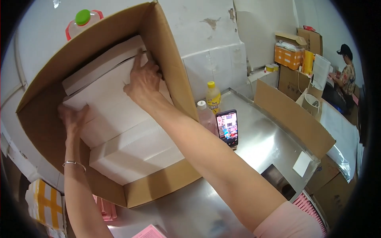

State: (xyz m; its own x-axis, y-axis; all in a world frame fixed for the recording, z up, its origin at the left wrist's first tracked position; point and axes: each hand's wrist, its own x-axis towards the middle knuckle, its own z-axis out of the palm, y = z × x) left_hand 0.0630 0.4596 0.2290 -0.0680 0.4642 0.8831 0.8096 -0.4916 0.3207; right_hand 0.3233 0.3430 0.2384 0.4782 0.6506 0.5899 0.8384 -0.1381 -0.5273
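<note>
Left hand (73,117) and right hand (146,79), both with fingers spread, touch a white box (109,103) inside the cardboard carton (158,188), apparently seating it; even pressure seems needed next.

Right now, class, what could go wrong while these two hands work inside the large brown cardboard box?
The left hand is at the end of a white rectangular carton, near the side wall of the brown cardboard box, and might get pinched.

The right forearm overlaps, in this view, the clear plastic bottle with a white cap, close to the upright dark-edged phone; an outward swing might knock either over.
</note>
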